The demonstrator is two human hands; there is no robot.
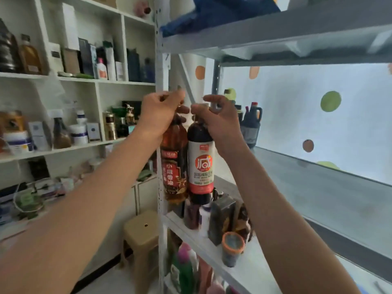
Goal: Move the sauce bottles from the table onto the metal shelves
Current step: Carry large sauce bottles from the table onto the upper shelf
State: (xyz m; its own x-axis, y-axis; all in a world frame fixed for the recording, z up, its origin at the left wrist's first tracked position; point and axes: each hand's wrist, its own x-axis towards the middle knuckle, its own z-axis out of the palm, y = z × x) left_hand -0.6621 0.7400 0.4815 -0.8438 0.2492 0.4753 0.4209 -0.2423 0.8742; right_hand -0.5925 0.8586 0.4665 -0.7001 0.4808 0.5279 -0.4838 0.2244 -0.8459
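My left hand [160, 111] grips the neck of an amber sesame-oil bottle [174, 166] with a red label. Right beside it, my right hand [216, 117] pinches the top of a dark sauce bottle [200, 164] with a white and red label. Both bottles hang upright and side by side in the air, in front of the metal shelf unit's front left post [162, 66]. They are level with the grey middle shelf [318, 181], whose surface stretches to the right. Several dark jugs [251, 122] stand at its far end.
The lower metal shelf [250, 270] holds several bottles, a dark box and an orange-lidded jar [232, 247]. A blue bag [222, 13] lies on the top shelf. A white cabinet [95, 81] full of bottles is at left, with a beige stool [142, 232] below.
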